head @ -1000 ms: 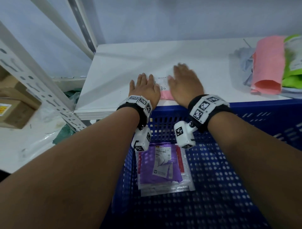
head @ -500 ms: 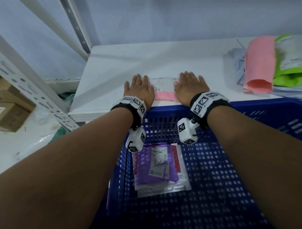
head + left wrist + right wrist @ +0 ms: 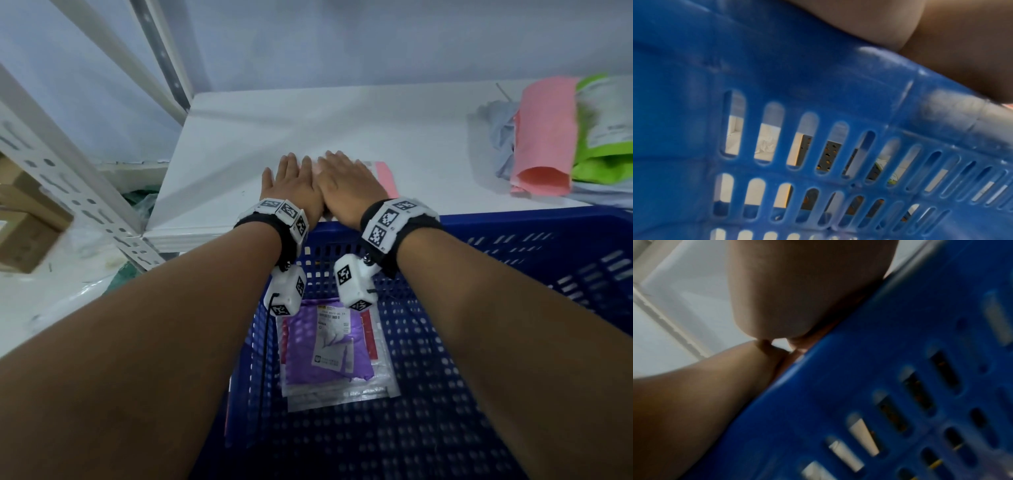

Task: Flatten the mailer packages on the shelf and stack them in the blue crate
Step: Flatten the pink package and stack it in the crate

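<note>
Nearest you, the blue perforated plastic crate point(image 3: 513, 274) holds a purple mailer point(image 3: 325, 356) on flat clear ones. Beyond its rim, your left hand point(image 3: 291, 185) and right hand point(image 3: 346, 185) lie flat, touching, on the thin pink-and-white mailer point(image 3: 385, 174), long axis left-right, on the white shelf point(image 3: 342, 123). Half a second ago they were apart.

A pink mailer point(image 3: 383, 176) lies flat on the white shelf point(image 3: 239, 144) behind the blue crate point(image 3: 513, 274).
</note>
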